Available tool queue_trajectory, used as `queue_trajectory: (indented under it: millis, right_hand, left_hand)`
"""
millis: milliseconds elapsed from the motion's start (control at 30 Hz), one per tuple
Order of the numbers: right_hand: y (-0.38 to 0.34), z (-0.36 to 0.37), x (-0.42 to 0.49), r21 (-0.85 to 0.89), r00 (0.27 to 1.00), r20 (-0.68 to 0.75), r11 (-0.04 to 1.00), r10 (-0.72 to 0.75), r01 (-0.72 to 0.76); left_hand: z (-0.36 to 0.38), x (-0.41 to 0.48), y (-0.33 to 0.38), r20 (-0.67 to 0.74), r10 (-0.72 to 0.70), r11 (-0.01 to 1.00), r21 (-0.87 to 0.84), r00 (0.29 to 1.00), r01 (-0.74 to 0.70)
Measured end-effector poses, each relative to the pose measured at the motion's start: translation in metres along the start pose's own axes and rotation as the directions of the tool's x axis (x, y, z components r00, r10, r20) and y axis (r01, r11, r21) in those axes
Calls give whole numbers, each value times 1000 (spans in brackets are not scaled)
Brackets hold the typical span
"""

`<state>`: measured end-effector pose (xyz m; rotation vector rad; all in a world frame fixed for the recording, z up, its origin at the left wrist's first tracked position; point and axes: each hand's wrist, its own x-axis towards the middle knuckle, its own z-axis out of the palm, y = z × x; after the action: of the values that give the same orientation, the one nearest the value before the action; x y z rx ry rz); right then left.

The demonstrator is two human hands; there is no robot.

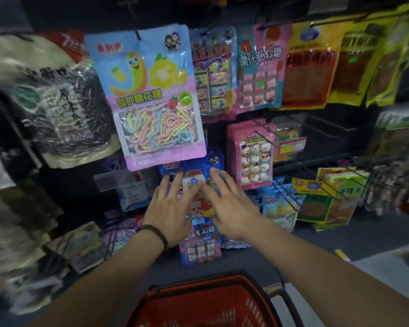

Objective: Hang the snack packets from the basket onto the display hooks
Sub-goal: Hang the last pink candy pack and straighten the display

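A red plastic lattice basket (253,308) sits nearest. Beyond it, the left hand (169,208) and right hand (232,208) rest open, fingers splayed, on a glossy blue packet (195,165).

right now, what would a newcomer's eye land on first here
The big blue-and-pink candy packet hangs upper centre. Below it, the left hand and right hand spread open on a blue packet. A red basket sits at the bottom edge.
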<state>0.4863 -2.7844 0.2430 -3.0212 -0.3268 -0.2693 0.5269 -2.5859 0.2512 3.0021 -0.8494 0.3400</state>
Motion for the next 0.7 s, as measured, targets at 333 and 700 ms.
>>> queue_trajectory:
  millis: [333,700]
  right_hand:
    - [10,19,50,-48,998,-45,998,47,-49]
    - [32,31,105,-11,998,-37,999,51,-51]
  left_hand:
    - [17,38,-16,-28,-89,996,-3,996,89]
    - [41,85,-35,42,-178,983,-35,983,180]
